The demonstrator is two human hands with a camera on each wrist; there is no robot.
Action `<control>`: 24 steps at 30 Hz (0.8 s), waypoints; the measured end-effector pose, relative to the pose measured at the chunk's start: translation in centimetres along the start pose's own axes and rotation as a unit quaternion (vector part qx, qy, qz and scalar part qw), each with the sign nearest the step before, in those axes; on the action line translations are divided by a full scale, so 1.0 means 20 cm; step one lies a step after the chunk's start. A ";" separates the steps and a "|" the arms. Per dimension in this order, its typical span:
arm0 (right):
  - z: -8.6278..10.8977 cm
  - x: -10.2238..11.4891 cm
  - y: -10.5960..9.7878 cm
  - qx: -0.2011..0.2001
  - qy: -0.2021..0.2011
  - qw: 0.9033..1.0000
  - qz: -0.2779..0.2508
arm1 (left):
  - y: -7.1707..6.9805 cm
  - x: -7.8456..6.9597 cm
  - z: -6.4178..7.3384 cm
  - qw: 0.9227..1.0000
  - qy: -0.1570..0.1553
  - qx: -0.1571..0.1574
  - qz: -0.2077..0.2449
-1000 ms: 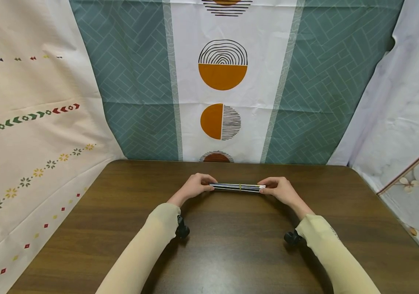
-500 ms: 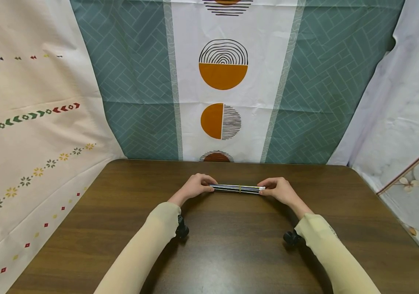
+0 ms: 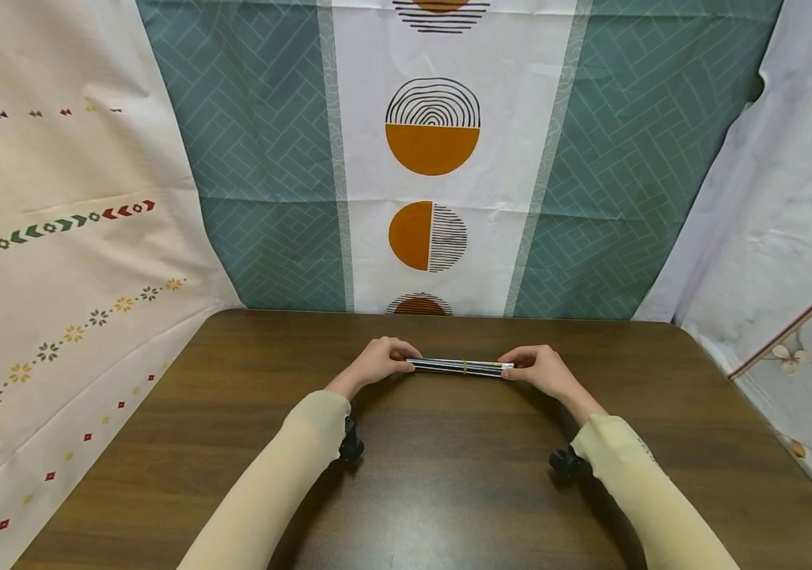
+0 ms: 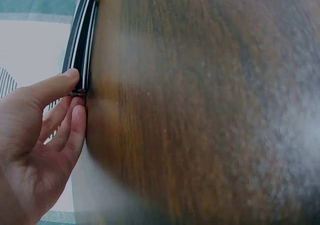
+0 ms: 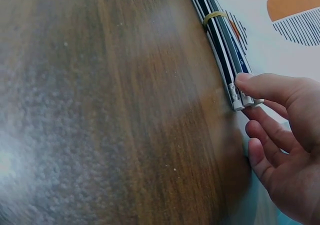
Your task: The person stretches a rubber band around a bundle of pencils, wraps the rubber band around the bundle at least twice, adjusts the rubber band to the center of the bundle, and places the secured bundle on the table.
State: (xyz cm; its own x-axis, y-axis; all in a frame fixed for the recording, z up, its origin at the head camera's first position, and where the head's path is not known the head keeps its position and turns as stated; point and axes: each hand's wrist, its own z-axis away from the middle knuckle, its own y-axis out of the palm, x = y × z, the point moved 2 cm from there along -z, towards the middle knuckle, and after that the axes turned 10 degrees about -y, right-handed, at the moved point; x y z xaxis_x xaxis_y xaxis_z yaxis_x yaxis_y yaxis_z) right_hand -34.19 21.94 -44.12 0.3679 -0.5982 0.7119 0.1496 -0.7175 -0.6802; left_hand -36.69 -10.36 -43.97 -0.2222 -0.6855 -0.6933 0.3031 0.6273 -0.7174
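A bundle of dark pencils with white stripes [image 3: 449,366] lies crosswise between my hands near the table's far side. A yellowish rubber band [image 5: 215,17] circles its middle. At the bundle's left end, my left hand [image 3: 375,362] pinches the pencils between thumb and fingers; the left wrist view shows the thumb [image 4: 69,76] on their side. My right hand [image 3: 541,369] pinches the other end, where white erasers [image 5: 239,105] show in the right wrist view. Whether the bundle touches the table cannot be told.
The brown wooden table [image 3: 434,475] spreads out in front of both arms. Behind it hangs a green and white patterned cloth [image 3: 271,158]. A cream cloth [image 3: 57,277] borders the left side, and a white floral cloth [image 3: 791,237] the right.
The bundle has turned slightly in my fingers, so its stripes lie a little differently. Both hands stay in nearly the same place.
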 end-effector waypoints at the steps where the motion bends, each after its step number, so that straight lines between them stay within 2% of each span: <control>1: 0.00 0.00 0.00 0.000 -0.001 1.000 0.001 | 0.00 0.00 0.00 1.000 0.001 0.000 -0.002; 15: 0.00 0.01 0.00 0.003 0.002 1.000 0.002 | 0.00 0.00 -0.01 1.000 0.006 0.010 -0.003; 19: 0.01 0.00 -0.02 0.017 -0.017 1.000 0.018 | 0.00 0.00 0.01 1.000 0.006 0.021 -0.014; 24: 0.04 0.01 -0.04 0.025 -0.052 0.996 0.062 | -0.01 0.00 0.03 0.998 0.012 0.025 -0.052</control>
State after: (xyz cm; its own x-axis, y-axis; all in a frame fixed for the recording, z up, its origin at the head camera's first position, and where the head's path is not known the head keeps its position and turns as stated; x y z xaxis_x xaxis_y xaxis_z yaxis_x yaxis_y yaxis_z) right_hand -33.59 22.70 -43.57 0.4794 -0.6392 0.6013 0.1407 -0.6204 -0.7716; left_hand -36.18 -10.72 -43.78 -0.2763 -0.7374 -0.6164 0.3233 0.5327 -0.7821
